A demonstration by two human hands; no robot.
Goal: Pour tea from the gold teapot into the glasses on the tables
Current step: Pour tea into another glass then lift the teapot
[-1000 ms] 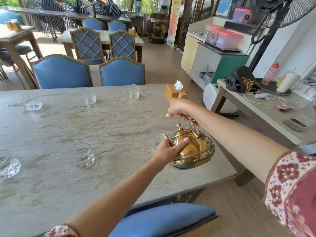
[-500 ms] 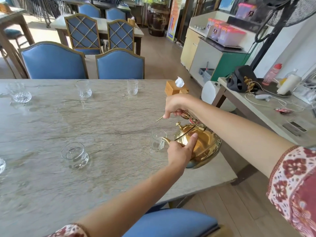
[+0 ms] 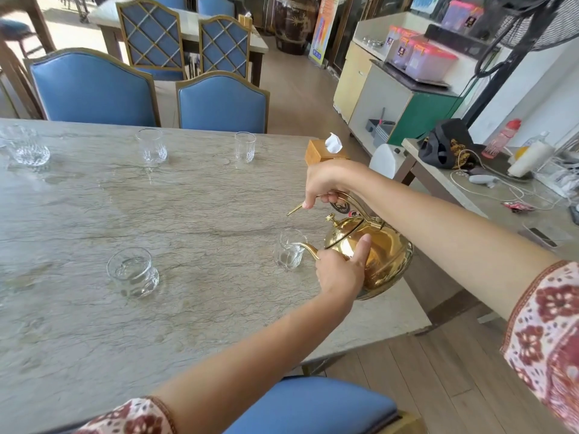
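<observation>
Pouring seemed just begun: right hand (image 3: pixel 326 184) gripped the handle of the gold teapot (image 3: pixel 387 256), left hand (image 3: pixel 340 274) cupped its body, spout at the nearest glass (image 3: pixel 288 252); other glasses (image 3: pixel 133 272) looked empty.

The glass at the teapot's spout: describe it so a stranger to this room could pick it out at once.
Start at the grey stone table and go to its right end, on the near side of the wooden tissue box. The small clear glass there is the only one with the spout of the gold teapot dipping over its rim; the other glasses stand alone further left.
</observation>
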